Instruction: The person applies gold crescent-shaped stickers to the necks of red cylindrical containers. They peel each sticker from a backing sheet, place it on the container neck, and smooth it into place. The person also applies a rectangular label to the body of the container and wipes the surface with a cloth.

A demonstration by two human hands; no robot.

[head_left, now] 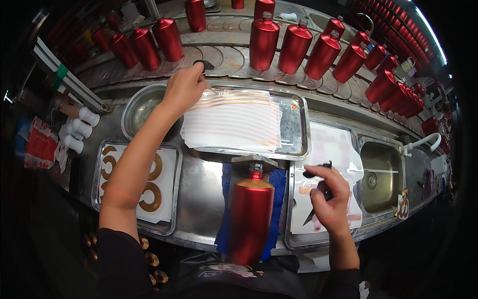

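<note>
My left hand (183, 90) reaches to the top left corner of a stack of white sheets with gold stripes (231, 122). Its fingers are bent together there, a black cover (203, 65) showing at one fingertip; what they grip is hidden. The sheets lie in a metal tray (298, 122). My right hand (331, 199) is closed around a dark, pointed tool (309, 217) whose tip angles down to the left, over a tray of white sheets (326, 142). Between my arms a glossy red bottle (252, 214) with a gold shoulder stands before me, at a blue cloth (224, 199).
A tray with gold ring-shaped pieces (149, 197) lies under my left forearm, near a metal bowl (135, 117). Behind, a plated conveyor (224, 60) carries several red bottles (264, 45). At right are a sink (381, 184) and white tap (423, 143); white spools (82, 127) sit left.
</note>
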